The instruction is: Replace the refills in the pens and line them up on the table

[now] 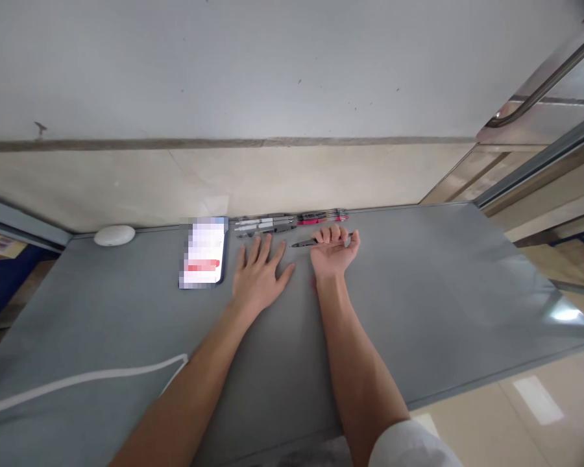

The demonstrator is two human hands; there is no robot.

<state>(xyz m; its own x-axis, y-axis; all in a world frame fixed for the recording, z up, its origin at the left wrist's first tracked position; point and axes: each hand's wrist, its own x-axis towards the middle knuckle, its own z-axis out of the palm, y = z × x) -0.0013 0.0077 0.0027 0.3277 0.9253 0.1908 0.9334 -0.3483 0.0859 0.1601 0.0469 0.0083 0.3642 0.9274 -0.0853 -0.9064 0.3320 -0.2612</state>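
My left hand (257, 272) lies palm down on the grey table, fingers spread, with nothing in it. Just beyond its fingertips is a row of several pens (267, 224), some grey and white, others dark with red grips (321, 218). Palm up, my right hand (335, 251) rests to the right with its fingers curled around a dark pen (302, 244). That pen lies roughly level, its tip pointing left; its middle is hidden by the fingers.
A phone (204, 253) with a lit, blurred screen lies left of my left hand. A white oval device (114, 235) sits near the wall. One white cable (92, 376) crosses the table (442, 292) at the front left. A wall (292, 178) bounds the back edge.
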